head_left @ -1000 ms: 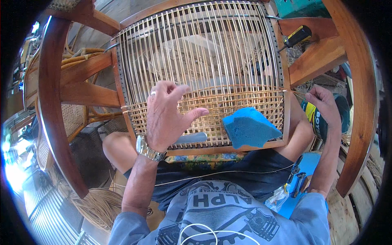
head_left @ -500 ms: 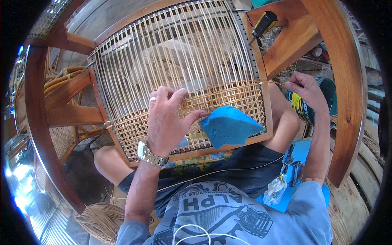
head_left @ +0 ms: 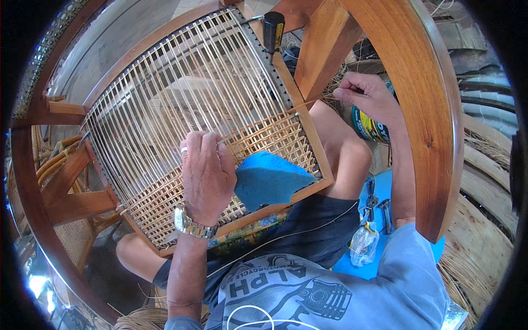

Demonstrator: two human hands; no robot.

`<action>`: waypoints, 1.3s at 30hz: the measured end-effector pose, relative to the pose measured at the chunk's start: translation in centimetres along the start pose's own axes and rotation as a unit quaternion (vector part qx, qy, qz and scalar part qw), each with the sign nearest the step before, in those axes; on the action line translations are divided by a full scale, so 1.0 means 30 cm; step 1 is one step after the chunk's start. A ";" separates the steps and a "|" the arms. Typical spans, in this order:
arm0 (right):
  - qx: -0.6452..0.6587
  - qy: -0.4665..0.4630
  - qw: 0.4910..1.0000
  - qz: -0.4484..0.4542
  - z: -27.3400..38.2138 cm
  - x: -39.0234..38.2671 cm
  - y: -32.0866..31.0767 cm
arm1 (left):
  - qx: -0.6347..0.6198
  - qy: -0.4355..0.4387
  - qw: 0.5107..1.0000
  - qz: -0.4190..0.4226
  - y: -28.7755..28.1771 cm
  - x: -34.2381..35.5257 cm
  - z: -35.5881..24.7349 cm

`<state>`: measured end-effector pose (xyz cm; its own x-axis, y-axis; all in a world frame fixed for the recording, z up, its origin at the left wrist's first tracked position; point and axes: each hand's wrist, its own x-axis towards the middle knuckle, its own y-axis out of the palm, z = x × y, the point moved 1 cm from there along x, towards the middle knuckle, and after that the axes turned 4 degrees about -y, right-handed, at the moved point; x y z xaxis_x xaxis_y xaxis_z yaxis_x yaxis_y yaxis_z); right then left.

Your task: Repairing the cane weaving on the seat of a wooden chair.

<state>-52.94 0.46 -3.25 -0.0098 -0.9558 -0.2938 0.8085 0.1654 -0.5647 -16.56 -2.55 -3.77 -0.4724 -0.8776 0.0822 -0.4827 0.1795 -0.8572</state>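
A wooden chair seat frame (head_left: 306,121) lies tilted over my lap, strung with pale cane strands and woven across its near part. My left hand (head_left: 206,173), with a ring and a metal watch, rests on the webbing (head_left: 267,142), its fingers closed and bent down at the top woven row. The hand itself hides what those fingertips hold. Beyond the frame's right side my right hand (head_left: 371,99) pinches a thin brown cane strand (head_left: 316,101) between thumb and fingers. That strand runs left into the weave. Beside my left hand, a blue foam piece (head_left: 272,180) sits on the webbing.
A black-and-yellow screwdriver (head_left: 273,32) stands at the frame's far right corner. The chair's curved wooden arm (head_left: 423,110) passes right of my right forearm. Behind my right hand is a dark green tin (head_left: 363,125). Pliers (head_left: 371,195) and a plastic bag (head_left: 364,245) lie on a blue surface.
My left thumb, spread out before, has come in against the fingers. The chair frame and both hands appear shifted left in view, and the frame looks more turned. My right hand still pinches the strand.
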 end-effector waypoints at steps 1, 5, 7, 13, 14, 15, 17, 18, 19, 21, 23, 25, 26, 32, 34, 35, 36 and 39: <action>-0.023 -0.012 1.000 -0.005 -0.001 0.000 -0.004 | -0.004 -0.005 1.000 0.009 -0.001 -0.002 -0.001; -0.064 -0.011 0.998 0.004 -0.017 0.027 0.004 | -0.010 -0.039 0.997 0.066 -0.025 -0.001 -0.003; -0.028 -0.025 0.999 -0.020 -0.025 0.042 0.008 | -0.008 -0.029 0.997 0.068 -0.043 0.010 0.002; -0.079 -0.058 0.994 -0.055 -0.023 0.031 -0.013 | -0.015 0.002 0.999 0.039 -0.013 0.042 0.001; -0.061 -0.030 0.995 -0.068 -0.023 0.029 -0.015 | -0.015 0.027 0.999 0.032 -0.005 0.042 -0.002; -0.050 -0.065 0.994 -0.068 -0.019 0.030 -0.019 | -0.014 0.027 0.999 0.025 0.000 0.041 -0.003; -0.101 -0.071 0.986 -0.110 -0.018 0.033 -0.030 | -0.025 0.002 0.999 0.040 0.004 0.038 -0.003; -0.096 -0.049 0.988 -0.109 -0.021 0.035 -0.030 | -0.023 0.006 0.999 0.035 0.001 0.035 -0.004; -0.102 -0.072 0.987 -0.105 -0.023 0.036 -0.031 | -0.028 -0.008 0.998 0.053 -0.003 0.034 -0.003; -0.111 -0.097 0.984 -0.104 -0.032 0.032 -0.032 | -0.034 -0.019 0.997 0.068 -0.012 0.039 -0.004; -0.092 -0.104 0.985 -0.102 -0.045 0.016 -0.023 | -0.046 0.000 0.997 0.064 -0.023 0.047 -0.009; -0.108 -0.112 0.983 -0.100 -0.055 0.007 -0.015 | -0.039 -0.005 0.998 0.058 -0.027 0.064 -0.013; -0.130 -0.088 0.983 -0.099 -0.059 0.005 -0.013 | -0.031 -0.015 0.997 0.063 -0.026 0.073 -0.015; -0.109 -0.095 0.985 -0.092 -0.042 0.020 -0.035 | -0.028 0.071 0.994 0.083 0.034 0.161 -0.035; -0.106 -0.082 0.988 -0.076 -0.038 0.023 -0.036 | -0.021 0.075 0.994 0.078 0.044 0.165 -0.046; -0.106 -0.096 0.987 -0.069 -0.038 0.022 -0.034 | -0.015 0.079 0.994 0.074 0.049 0.164 -0.050; -0.106 -0.096 0.987 -0.069 -0.041 0.019 -0.029 | -0.016 0.079 0.994 0.075 0.052 0.161 -0.053; -0.102 -0.041 0.993 -0.046 -0.068 0.008 -0.010 | 0.007 0.080 0.994 0.075 0.062 0.152 -0.054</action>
<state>-54.39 0.69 -4.72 -0.0230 -0.9842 -0.1755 0.6704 0.1150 -0.7330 -20.81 -5.51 -4.16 -0.6503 -0.7590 0.0310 -0.3877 0.2965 -0.8728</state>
